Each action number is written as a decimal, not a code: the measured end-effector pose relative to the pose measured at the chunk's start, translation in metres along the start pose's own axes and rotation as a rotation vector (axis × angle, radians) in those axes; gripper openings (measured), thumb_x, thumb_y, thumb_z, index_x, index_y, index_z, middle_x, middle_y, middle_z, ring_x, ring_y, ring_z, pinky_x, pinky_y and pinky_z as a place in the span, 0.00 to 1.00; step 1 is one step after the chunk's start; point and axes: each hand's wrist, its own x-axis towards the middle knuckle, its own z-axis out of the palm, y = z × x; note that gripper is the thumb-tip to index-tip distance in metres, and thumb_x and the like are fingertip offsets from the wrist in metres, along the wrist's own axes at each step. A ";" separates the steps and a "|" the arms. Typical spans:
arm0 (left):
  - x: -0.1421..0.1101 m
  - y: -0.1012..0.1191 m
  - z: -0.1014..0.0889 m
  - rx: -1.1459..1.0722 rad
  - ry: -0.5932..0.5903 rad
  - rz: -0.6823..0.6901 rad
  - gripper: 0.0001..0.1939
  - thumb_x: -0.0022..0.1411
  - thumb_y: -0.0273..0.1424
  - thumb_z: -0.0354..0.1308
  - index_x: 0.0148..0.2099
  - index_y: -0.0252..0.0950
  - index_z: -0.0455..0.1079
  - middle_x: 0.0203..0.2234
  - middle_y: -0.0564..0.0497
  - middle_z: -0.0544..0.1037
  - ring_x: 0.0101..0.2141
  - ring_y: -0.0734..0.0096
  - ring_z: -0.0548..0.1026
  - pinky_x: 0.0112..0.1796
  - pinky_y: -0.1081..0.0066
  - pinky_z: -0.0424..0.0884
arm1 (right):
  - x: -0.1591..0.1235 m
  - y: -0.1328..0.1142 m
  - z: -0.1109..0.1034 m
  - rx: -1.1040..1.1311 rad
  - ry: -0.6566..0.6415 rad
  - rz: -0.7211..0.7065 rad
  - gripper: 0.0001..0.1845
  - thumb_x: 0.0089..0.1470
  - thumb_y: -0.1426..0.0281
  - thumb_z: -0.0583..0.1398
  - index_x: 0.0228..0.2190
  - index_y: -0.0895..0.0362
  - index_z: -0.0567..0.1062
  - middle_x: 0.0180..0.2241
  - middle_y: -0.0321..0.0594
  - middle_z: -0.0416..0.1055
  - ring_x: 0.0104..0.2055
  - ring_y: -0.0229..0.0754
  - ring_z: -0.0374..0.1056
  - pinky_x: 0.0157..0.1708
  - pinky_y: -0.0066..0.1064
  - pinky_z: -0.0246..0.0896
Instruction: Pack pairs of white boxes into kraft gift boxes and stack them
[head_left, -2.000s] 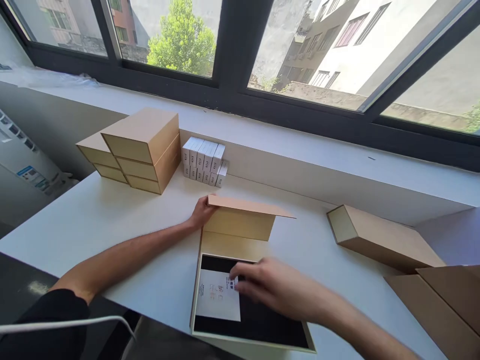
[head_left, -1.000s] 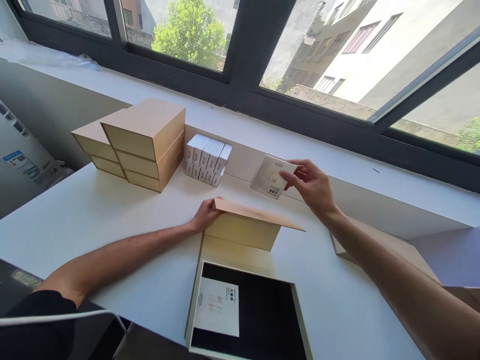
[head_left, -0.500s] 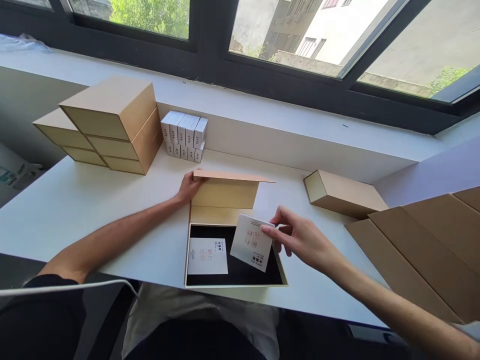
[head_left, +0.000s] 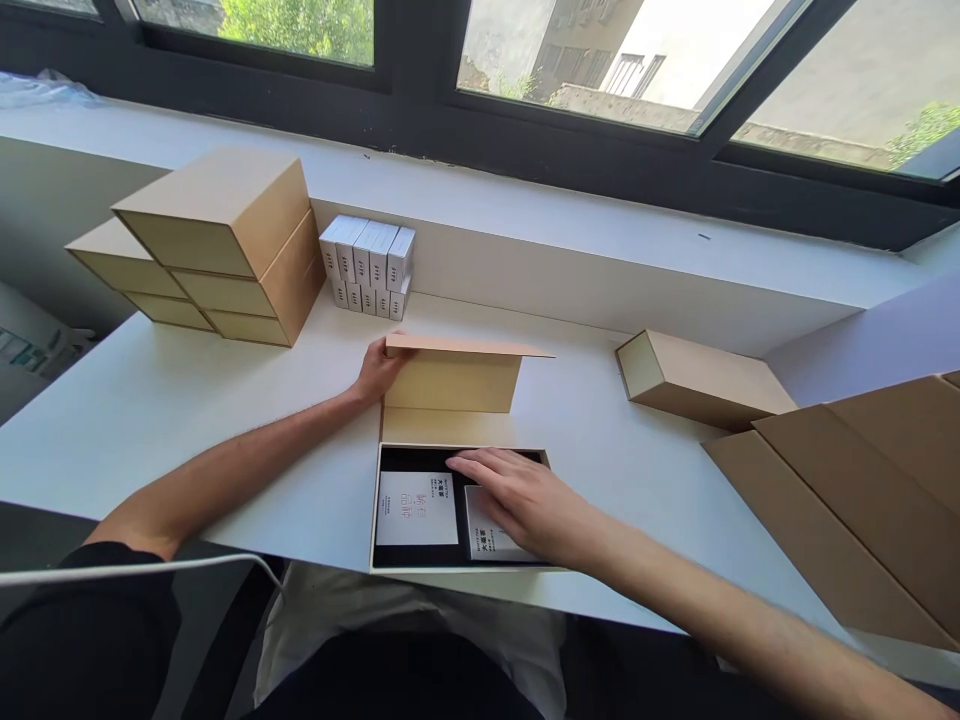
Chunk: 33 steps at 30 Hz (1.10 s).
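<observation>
An open kraft box (head_left: 386, 565) with a black inside lies at the near edge of the white table (head_left: 187, 400). Its lid (head_left: 457, 375) stands up at the back, and my left hand (head_left: 379, 365) grips the lid's left corner. One small white packet (head_left: 416, 508) lies flat in the left of the box. A second white packet (head_left: 484, 538) lies beside it on the right, under my right hand (head_left: 517, 500), whose fingers rest flat and stretched over it.
Stacked kraft boxes (head_left: 217, 240) stand at the back left, with a block of small white cartons (head_left: 367, 265) beside them against the sill. A closed kraft box (head_left: 697, 380) lies at the right, flat kraft boards (head_left: 862, 480) beyond it.
My right hand fetched a second white packet from the back of the table, brought it down and laid it flat in the box beside the first. The left hand stayed on the lid.
</observation>
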 end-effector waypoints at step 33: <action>0.045 0.083 -0.042 -0.595 -0.195 -0.140 0.32 0.62 0.58 0.49 0.59 0.43 0.66 0.55 0.43 0.73 0.59 0.54 0.68 0.51 0.53 0.70 | -0.013 0.019 0.033 -0.093 0.141 -0.050 0.14 0.61 0.74 0.51 0.39 0.53 0.75 0.34 0.43 0.74 0.39 0.44 0.71 0.37 0.34 0.65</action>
